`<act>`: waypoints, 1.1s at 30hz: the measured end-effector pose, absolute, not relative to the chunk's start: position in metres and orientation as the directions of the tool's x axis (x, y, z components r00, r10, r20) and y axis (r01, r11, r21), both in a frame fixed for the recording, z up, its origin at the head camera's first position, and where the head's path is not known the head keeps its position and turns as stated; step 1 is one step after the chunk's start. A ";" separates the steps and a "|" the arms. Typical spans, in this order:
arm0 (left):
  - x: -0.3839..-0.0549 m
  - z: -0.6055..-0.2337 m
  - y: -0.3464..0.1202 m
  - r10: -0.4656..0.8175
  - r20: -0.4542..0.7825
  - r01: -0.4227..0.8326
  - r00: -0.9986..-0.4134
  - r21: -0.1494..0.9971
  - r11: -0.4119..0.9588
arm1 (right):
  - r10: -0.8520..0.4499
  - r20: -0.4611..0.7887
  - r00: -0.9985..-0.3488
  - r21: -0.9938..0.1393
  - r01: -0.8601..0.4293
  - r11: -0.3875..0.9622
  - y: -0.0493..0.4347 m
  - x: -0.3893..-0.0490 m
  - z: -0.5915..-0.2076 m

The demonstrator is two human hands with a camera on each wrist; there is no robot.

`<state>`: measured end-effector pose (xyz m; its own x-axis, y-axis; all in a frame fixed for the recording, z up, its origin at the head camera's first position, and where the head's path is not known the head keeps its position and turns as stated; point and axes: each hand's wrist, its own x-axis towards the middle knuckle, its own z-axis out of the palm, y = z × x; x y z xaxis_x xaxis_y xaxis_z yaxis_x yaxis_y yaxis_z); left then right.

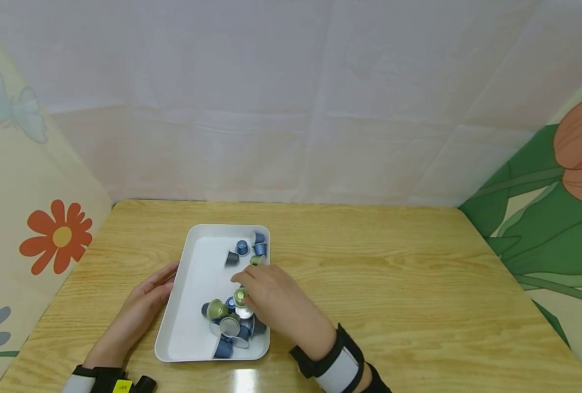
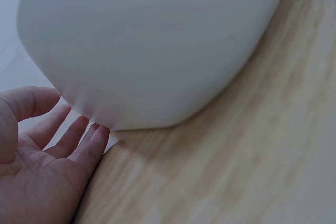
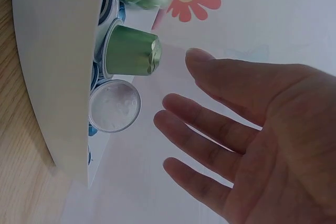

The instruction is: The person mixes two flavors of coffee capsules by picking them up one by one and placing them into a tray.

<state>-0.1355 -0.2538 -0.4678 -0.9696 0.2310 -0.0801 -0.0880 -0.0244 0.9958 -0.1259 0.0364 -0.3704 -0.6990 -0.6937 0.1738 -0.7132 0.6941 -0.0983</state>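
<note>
A white tray (image 1: 180, 333) holds several blue, green and dark coffee capsules. My left hand (image 1: 143, 305) rests beside the tray's left side, its fingertips against the outer wall in the left wrist view. Over the tray's right side reaches my right hand (image 1: 281, 300), with thumb and fingers spread and nothing between them. Just beyond its fingertips, the right wrist view shows a green capsule (image 3: 130, 51) lying sideways and another with its silvery lid (image 3: 115, 106) facing out. The right hand hides part of the tray's right edge in the head view.
Blue capsules (image 1: 242, 248) and a dark one (image 1: 231, 258) lie toward the tray's far right corner. A larger heap with a blue capsule (image 1: 223, 349) fills the near right part. The wooden table (image 1: 394, 289) meets a white cloth (image 1: 296, 136) behind and printed panels at both sides.
</note>
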 end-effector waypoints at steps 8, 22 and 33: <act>-0.133 -0.469 -0.253 0.247 -0.054 -0.067 -0.967 0.997 -0.045 | -0.687 0.157 -0.709 -0.104 -0.704 0.702 0.037 -0.126 -0.370; -0.133 -0.468 -0.254 0.234 -0.078 -0.093 -0.969 0.994 -0.056 | -0.669 0.128 -0.732 -0.137 -0.681 0.719 0.036 -0.125 -0.368; -0.134 -0.460 -0.253 0.207 -0.089 -0.104 -0.974 0.993 -0.063 | -0.669 0.225 -0.709 -0.067 -0.696 0.715 0.041 -0.128 -0.368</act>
